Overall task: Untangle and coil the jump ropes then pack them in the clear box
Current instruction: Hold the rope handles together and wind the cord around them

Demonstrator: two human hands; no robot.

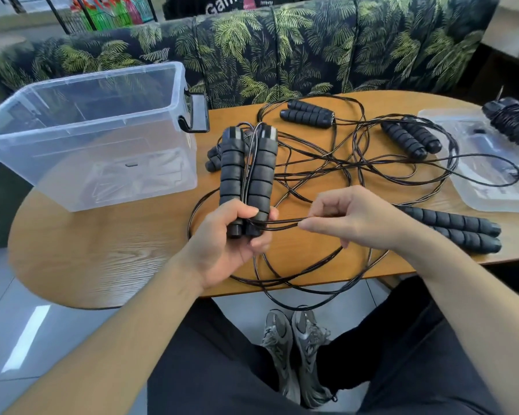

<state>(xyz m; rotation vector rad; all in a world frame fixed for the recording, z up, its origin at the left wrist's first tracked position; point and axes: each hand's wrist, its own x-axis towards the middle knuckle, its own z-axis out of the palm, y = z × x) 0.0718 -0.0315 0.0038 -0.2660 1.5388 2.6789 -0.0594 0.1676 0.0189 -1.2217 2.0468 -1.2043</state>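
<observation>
Oval wooden table [102, 265] before palm-print sofa [312, 55]

Matt ribbed foam handles [246, 175], glossy black cords [327, 163], clear smooth plastic box [102, 139], wood-grain table [102, 259].

An oval wooden surface [81, 265] stands on a pale glossy tiled floor [27, 339]. Behind it runs a sofa [282, 55] upholstered in dark palm-leaf print.
</observation>
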